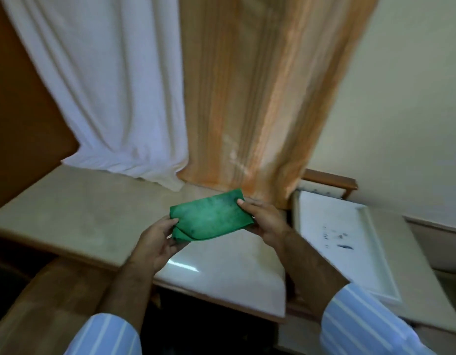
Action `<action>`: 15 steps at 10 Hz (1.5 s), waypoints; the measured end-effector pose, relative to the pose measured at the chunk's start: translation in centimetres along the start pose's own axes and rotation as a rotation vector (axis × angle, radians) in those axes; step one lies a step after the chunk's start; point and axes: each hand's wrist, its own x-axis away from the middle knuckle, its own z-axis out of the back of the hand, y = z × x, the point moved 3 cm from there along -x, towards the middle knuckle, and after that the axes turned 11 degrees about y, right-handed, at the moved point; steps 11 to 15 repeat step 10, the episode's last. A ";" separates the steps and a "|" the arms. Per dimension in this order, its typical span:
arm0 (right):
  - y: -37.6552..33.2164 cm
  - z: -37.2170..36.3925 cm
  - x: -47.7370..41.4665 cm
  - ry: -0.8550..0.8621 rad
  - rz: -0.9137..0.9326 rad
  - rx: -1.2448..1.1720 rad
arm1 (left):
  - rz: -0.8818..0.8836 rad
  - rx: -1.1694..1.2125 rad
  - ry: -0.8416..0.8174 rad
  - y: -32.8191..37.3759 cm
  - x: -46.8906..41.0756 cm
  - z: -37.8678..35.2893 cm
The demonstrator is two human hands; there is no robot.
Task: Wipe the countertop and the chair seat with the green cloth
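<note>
A folded green cloth [209,218] is held flat in the air above the beige stone countertop [75,213]. My left hand [157,242] pinches its lower left corner. Its upper right edge is gripped by my right hand [265,221], thumb on top. Both forearms come in from the bottom, with striped blue sleeves. No chair seat is clearly visible; a brown wooden surface [50,290] lies at the lower left, below the counter edge.
A white curtain [106,98] and an orange curtain [260,98] hang down onto the back of the counter. A white framed board [345,234] with dark marks lies to the right. A wooden panel [22,111] stands at the left.
</note>
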 end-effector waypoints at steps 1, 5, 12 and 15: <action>-1.4 7.8 -0.1 0.127 0.016 -0.007 | 0.020 -0.087 -0.089 -2.8 0.0 -7.0; -0.2 36.3 -4.5 0.403 0.007 0.379 | -0.022 -0.536 -0.124 -18.8 -0.1 -30.0; -1.4 40.1 -7.0 0.439 0.271 1.125 | -0.690 -1.449 -0.077 -20.5 -2.2 -35.4; -1.4 40.1 -7.0 0.439 0.271 1.125 | -0.690 -1.449 -0.077 -20.5 -2.2 -35.4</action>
